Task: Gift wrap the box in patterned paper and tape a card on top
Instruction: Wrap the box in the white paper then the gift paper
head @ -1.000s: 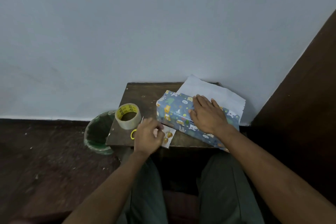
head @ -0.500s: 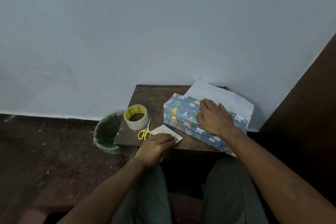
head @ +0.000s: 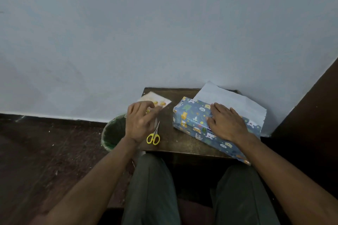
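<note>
1. The left hand [head: 140,123] holds the card [head: 155,101] above the table's [head: 175,144] far left corner; its fingers [head: 152,113] curl onto the card's near edge, and the card is blurred.
2. The card is pale with yellow-orange figures near its near edge, and it tilts up away from the hand.
3. The right hand [head: 225,124] lies flat on the box [head: 192,118], fingers straight and slightly spread, pointing to the far left, gripping nothing.
4. The box is wrapped in blue paper printed with small animals and leaves. It lies on the right half of the table, running from the far left towards the near right, and its near end juts past the table's front edge.
5. A white sheet [head: 232,100] lies behind the box, against the wall [head: 164,33].
6. Scissors [head: 154,134] with yellow handles lie on the table just right of the left wrist, handles nearest the person, blades partly hidden under the left hand.
7. A green bin [head: 113,131] stands on the floor [head: 45,151] to the left of the table, partly hidden by the left arm.
8. The person's knees in dark trousers [head: 151,188] show below the table's front edge.
</note>
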